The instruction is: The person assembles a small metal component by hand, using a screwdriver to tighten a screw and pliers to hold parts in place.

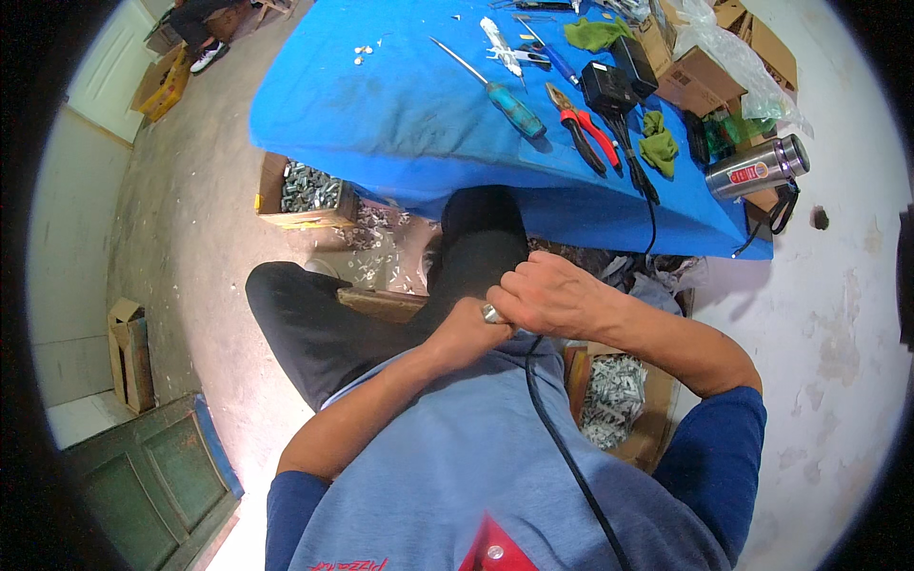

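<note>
1. Basically, both hands meet at the chest: left hand (468,333) closed around a small silvery metal piece (491,313).
2. Right hand (550,293) curled closed over it, just right, touching.
3. Black cable (557,438) hangs below the hands; keep it clear, grip steady.

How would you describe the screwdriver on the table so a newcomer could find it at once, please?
On the blue table, look left of the red-handled pliers. The screwdriver lies diagonally there, the only tool with a teal handle and a long bare shaft.
</note>
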The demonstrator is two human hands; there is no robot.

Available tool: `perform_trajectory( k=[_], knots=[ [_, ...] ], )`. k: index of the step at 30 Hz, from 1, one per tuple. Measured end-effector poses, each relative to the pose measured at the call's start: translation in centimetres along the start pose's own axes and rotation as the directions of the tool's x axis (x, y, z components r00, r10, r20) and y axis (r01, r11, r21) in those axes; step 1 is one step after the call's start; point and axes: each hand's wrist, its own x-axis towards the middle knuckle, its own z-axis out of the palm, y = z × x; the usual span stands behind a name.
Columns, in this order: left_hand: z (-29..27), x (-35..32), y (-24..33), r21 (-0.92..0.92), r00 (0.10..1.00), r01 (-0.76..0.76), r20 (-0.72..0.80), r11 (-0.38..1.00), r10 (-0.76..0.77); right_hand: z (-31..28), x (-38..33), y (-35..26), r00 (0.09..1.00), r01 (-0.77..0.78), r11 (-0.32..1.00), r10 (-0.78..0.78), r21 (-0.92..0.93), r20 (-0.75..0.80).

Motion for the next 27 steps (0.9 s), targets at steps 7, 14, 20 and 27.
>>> perform_trajectory(
  k=[7, 14, 20, 27],
  knots=[
    [0.7, -0.2, 0.2, 0.063, 0.998, -0.038, -0.045, 0.997, 0.041, -0.9, 0.3, -0.3, 0.998, 0.058, 0.995, -0.061, -0.081, -0.035],
    [0.7, -0.2, -0.6, 0.075, 0.997, 0.015, -0.078, 0.997, -0.009, -0.7, -0.1, -0.5, 0.998, -0.055, 0.995, 0.057, 0.080, -0.017],
    [1.0, -0.1, -2.1, 0.198, 0.988, 0.075, -0.144, 0.977, -0.047, -1.3, -0.2, -0.8, 0.846, -0.347, 0.928, 0.249, 0.134, 0.471],
    [-0.2, -0.2, -1.2, 0.006, 0.991, 0.039, -0.130, 0.999, -0.037, -1.1, -0.4, -1.4, 0.992, -0.125, 0.992, 0.126, 0.020, -0.009]
  ],
)
